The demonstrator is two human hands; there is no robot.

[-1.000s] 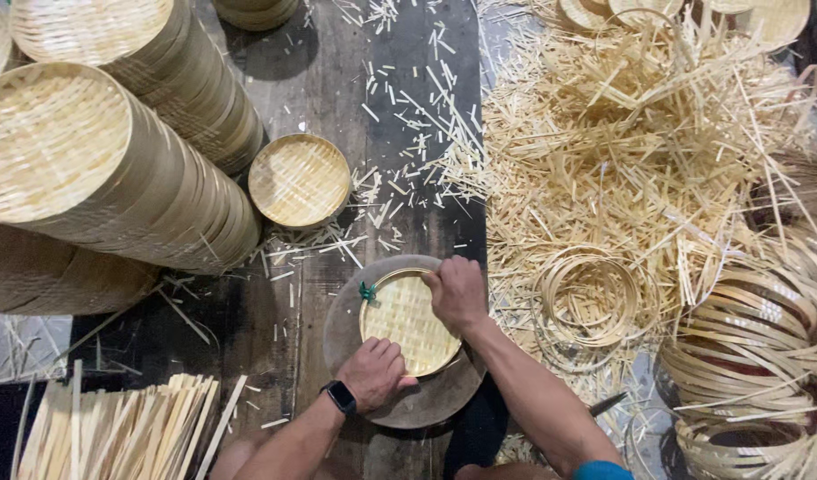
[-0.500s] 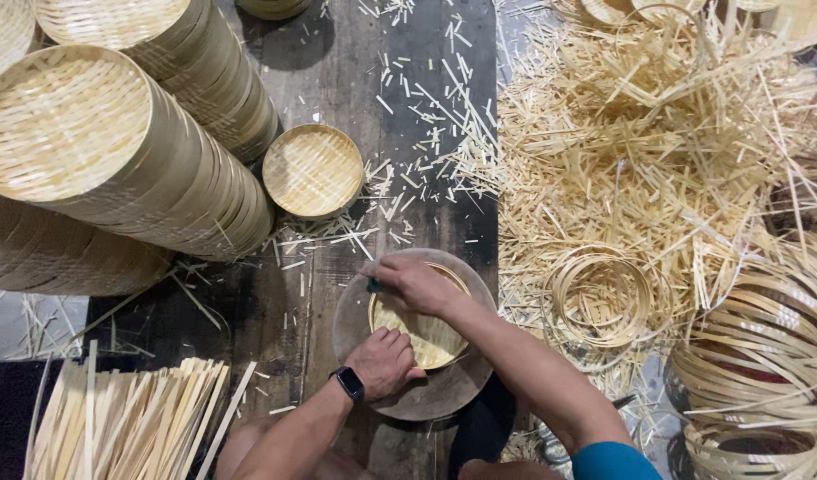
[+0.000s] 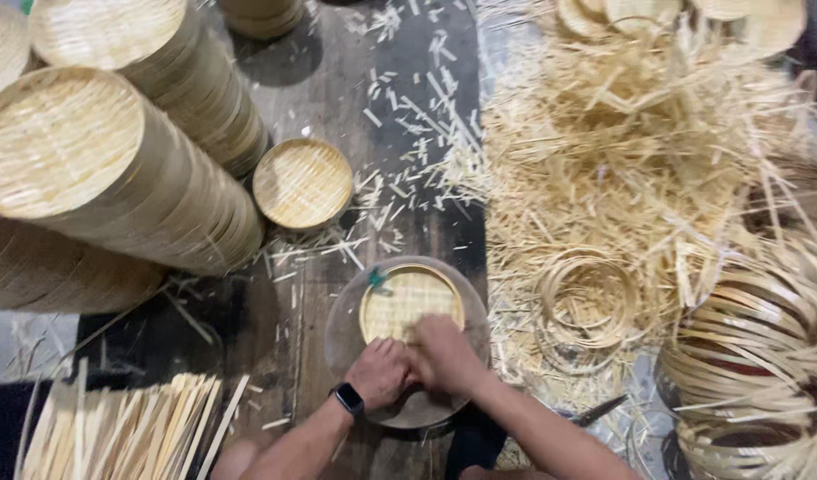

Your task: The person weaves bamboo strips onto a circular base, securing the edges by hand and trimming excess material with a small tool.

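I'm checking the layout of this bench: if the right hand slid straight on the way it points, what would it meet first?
The right hand points up the picture, so it would probably cross the woven tray it already touches, then reach the tray's far rim and the green tie.

Left hand (image 3: 380,372) and right hand (image 3: 444,354) press the woven bamboo tray (image 3: 410,300); finished tray (image 3: 303,183) at eleven o'clock.

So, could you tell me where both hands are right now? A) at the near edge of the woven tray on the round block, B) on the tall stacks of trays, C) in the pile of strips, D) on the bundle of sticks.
A: the left hand and right hand meet at the near rim of the woven tray.
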